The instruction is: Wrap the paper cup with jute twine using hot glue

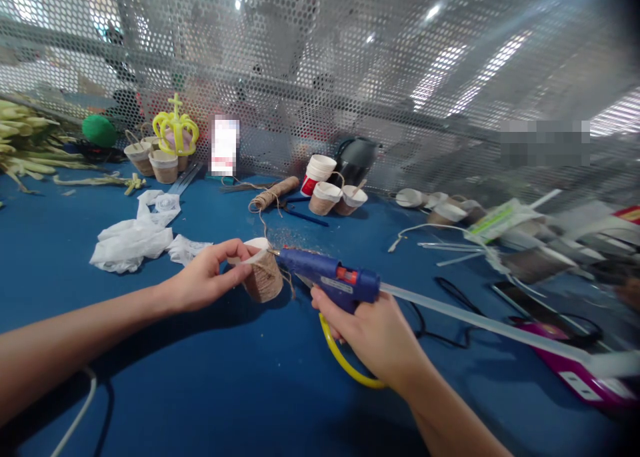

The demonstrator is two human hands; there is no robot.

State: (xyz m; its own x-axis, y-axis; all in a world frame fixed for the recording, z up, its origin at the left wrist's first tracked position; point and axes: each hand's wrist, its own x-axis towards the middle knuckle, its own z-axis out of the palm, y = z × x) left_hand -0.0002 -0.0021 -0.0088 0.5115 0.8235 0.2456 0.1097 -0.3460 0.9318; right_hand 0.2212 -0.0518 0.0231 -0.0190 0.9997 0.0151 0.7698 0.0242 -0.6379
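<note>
Both bare forearms come in from the lower edge over the blue tabletop (pixel 225 390). The right hand (pixel 373 334) is clenched around the grip of a blue plastic hot-glue gun with a red trigger (pixel 330 278). A long clear glue stick (pixel 475 320) juts from the back of the gun, out past the right of that hand, and a yellow loop (pixel 345 364) curves just beneath the fist. The gun's nozzle points left and meets the upper edge of a small paper cup wrapped in brown twine (pixel 263 274). The cup lies tilted on its side between the two hands, just left of the gun. The left hand (pixel 205 280) pinches the cup's white rim between thumb and fingertips, steadying it against the nozzle. A loose strand of twine runs from the cup away from the hands to a brown twine spool (pixel 273 194) lying well beyond them. Left of the left hand and a little farther off sits a crumpled white plastic bag (pixel 133 240). Beyond the right hand stand several white-rimmed paper cups (pixel 325 197). Farther right of the right hand, a magenta flat device (pixel 575 370) lies under the tip of the glue stick. A perforated metal screen (pixel 320 57) closes off the far side.
</note>
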